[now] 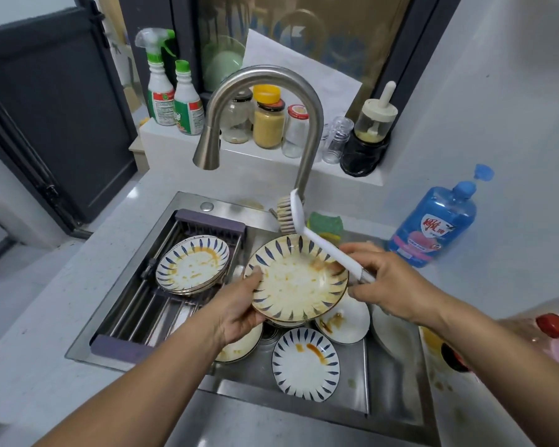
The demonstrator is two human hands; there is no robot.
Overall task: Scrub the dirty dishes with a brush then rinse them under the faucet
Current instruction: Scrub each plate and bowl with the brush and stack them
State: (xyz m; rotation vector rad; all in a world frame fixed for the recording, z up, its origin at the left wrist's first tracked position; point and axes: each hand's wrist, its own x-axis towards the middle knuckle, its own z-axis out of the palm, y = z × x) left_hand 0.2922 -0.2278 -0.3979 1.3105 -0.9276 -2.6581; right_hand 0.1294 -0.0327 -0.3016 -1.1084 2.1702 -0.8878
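Note:
Over the steel sink [397,411] my left hand [239,304] grips the left rim of a dirty blue-striped plate [296,285] smeared with brown sauce. My right hand [384,282] grips the white handle of a dish brush [307,227]; its bristle head points up and away, off the plate, in front of the faucet stem. The curved steel faucet [265,101] stands behind, with no water visible. More dirty plates lie below in the sink [305,362], and a stack sits on the drying rack [192,262].
A purple-ended rack [136,304] spans the sink's left half. A green sponge [325,224] lies behind the plate. A blue soap bottle [433,227] stands on the right counter. Spray bottles [158,91] and jars [268,121] line the back ledge.

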